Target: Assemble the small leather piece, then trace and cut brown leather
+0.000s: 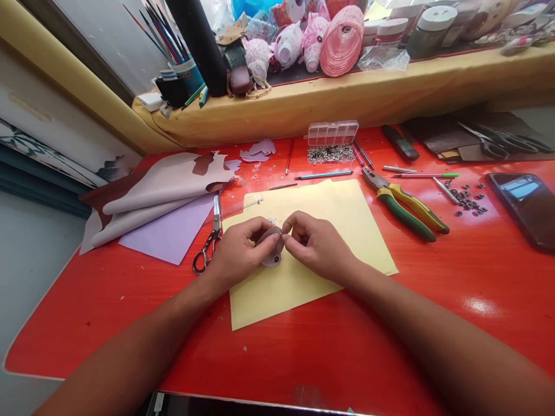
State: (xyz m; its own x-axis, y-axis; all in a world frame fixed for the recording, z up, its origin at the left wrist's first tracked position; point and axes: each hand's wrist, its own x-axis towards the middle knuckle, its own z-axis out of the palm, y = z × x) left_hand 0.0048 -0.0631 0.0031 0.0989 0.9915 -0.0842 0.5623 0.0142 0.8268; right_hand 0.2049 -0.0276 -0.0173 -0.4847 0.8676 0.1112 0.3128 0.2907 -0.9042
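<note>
My left hand [240, 248] is closed, its thumb and fingers pinching a small greyish-purple leather piece [267, 262] with rounded edges. A dark round snap [276, 260] sits on the lower flap of that piece. Thumb and forefinger of my right hand [318, 245] meet at the piece's right edge; whatever lies between those fingertips is too small to make out. Both hands are over a yellow sheet [295, 294] on the red table [195, 358]. Just left of my left hand lie scissors [212, 240] with dark handles.
Pliers [407, 205], loose snap parts [468, 202] and a phone [526, 208] lie to the right. Behind the sheet are pens [323, 175] and a clear compartment box [332, 141]. Folded leather [160, 188] and a lilac sheet [173, 231] lie left. A ledge [303, 95] borders the back.
</note>
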